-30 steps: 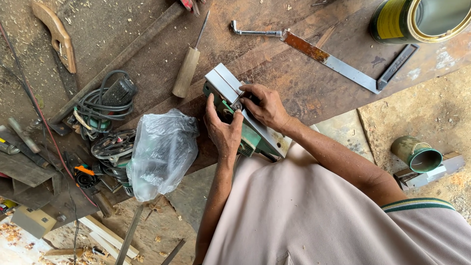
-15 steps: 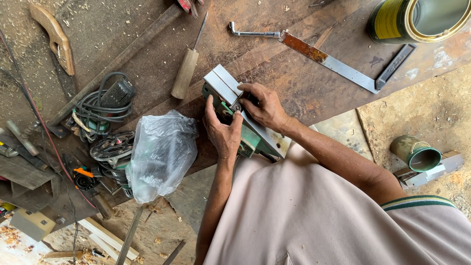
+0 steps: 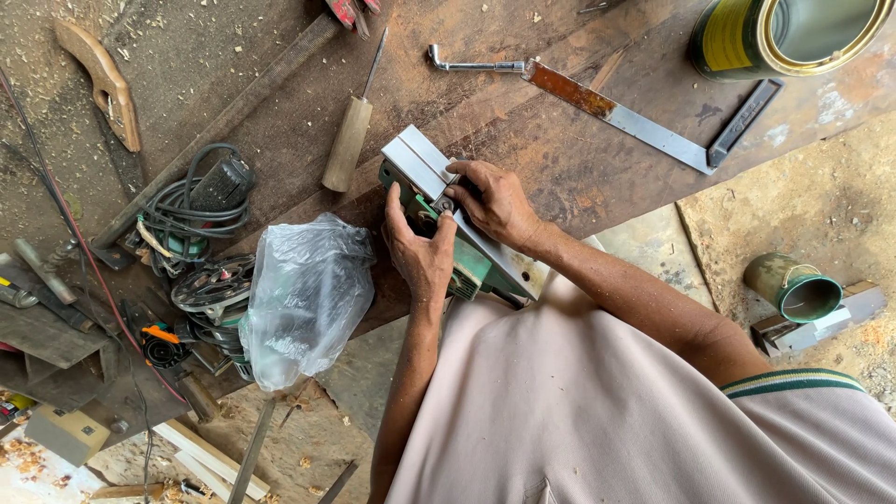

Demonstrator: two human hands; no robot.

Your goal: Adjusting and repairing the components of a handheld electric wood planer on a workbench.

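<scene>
A green electric planer (image 3: 439, 201) lies upside down on a rusty brown workbench (image 3: 579, 168), its grey metal sole facing up. My left hand (image 3: 422, 250) wraps the planer's green body from the near side. My right hand (image 3: 495, 201) rests on the sole, fingertips pinched at a small part in the gap by the cutter drum. What the fingers pinch is too small to tell. My forearms reach in from the lower right, over my pale shirt.
A wooden-handled file (image 3: 350, 135) lies left of the planer, a clear plastic bag (image 3: 303, 294) at the bench edge. A metal square (image 3: 653, 126) and socket wrench (image 3: 471, 65) lie behind. A yellow tin (image 3: 784, 33) stands top right. Power tools and cables (image 3: 196, 205) crowd the left.
</scene>
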